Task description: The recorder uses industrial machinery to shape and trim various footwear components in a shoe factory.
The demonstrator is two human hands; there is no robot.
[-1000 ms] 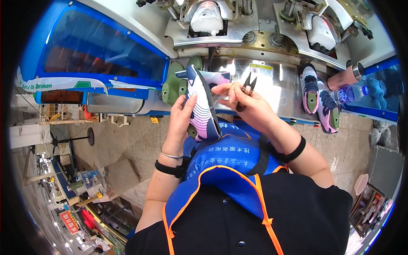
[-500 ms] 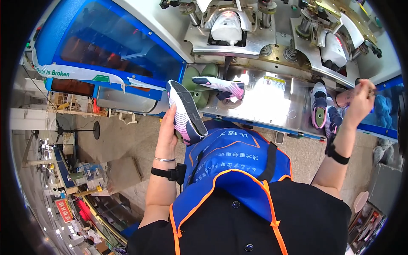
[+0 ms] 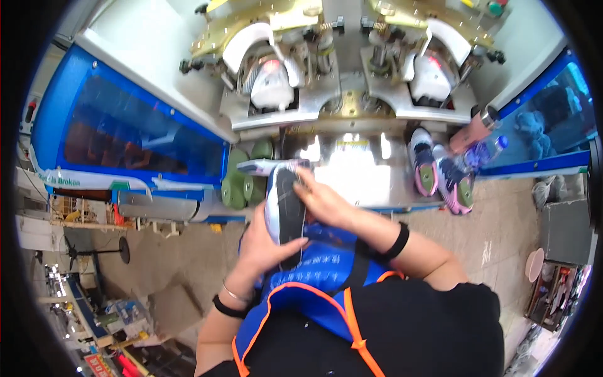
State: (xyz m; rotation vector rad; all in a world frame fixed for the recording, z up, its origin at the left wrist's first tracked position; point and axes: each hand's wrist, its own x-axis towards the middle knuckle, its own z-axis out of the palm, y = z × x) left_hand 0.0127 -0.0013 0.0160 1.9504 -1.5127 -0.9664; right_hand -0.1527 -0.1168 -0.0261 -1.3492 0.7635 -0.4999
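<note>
A white, pink and navy shoe upper (image 3: pixel 274 210) is held before my chest, its dark bottom turned up toward me. My left hand (image 3: pixel 257 246) grips its lower end, with the thumb across the dark bottom. At the upper end my right hand (image 3: pixel 323 200) closes on the far right edge, fingers over the bottom. Just beyond, a second shoe upper (image 3: pixel 254 166) lies on the metal shelf (image 3: pixel 352 182), partly hidden by the held one. Green shoe lasts (image 3: pixel 233 184) stand to its left.
Two shoes on green lasts, one shoe (image 3: pixel 422 160) beside another shoe (image 3: pixel 451 178), stand at the shelf's right. Near them are a pink tumbler (image 3: pixel 472 131) and a plastic bottle (image 3: pixel 485 153). Behind rises a machine with two white forms, left form (image 3: pixel 272 87) and right form (image 3: pixel 429 78).
My right hand has come from the far right to the shoe upper and now grips it with the left. The shoe upper has turned more upright, and the whole view has shifted.
</note>
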